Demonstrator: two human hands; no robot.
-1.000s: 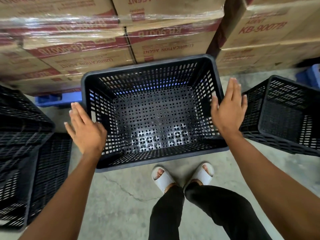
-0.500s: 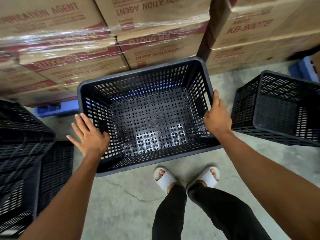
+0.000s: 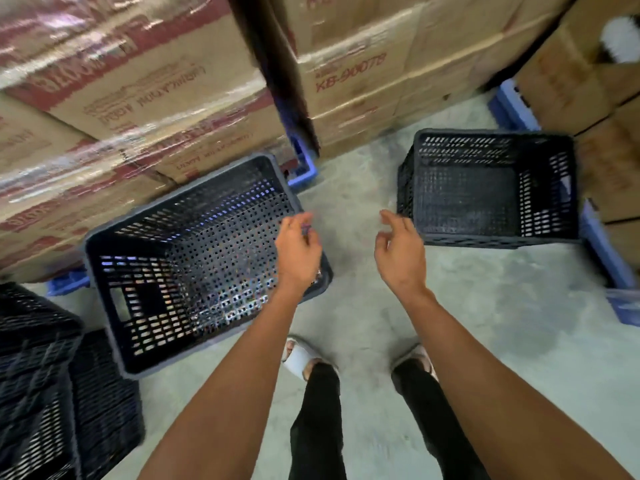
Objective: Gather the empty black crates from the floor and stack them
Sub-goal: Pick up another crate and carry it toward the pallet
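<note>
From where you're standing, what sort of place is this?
Most likely a warehouse or stockroom: shrink-wrapped cardboard cartons stacked high, blue pallets beneath them, and empty black crates on a bare concrete floor.

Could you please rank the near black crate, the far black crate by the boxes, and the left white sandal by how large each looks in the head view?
1. Near crate, largest.
2. Far crate, smaller; likely the same type, only farther off.
3. Left sandal, smallest.
</note>
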